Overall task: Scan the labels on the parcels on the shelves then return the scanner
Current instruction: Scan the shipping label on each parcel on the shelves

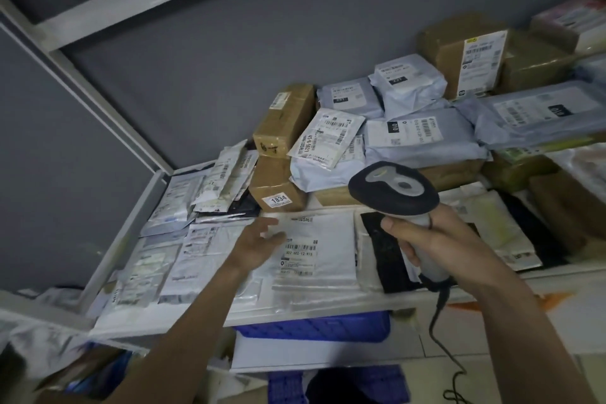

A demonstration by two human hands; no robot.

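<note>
the left hand (pixel 262 241) reached out flat with fingers spread, over a white parcel (pixel 314 249) on the shelf (pixel 328 308), maybe to hold its label still. at three o'clock from it, the right hand (pixel 436 239) curled tight round the scanner (pixel 393 190), head tipped toward the parcels to read them.

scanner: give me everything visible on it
The scanner is a handheld, pistol-shaped barcode reader: a dark, wide oval head with a light grey inset on top, and a pale grey handle that looks like plastic. A dark cable leaves the handle's base and trails down toward the floor. The right hand grips the handle, holding it above the shelf's front edge, its head towards the stacked parcels. Nothing else touches it.
</note>
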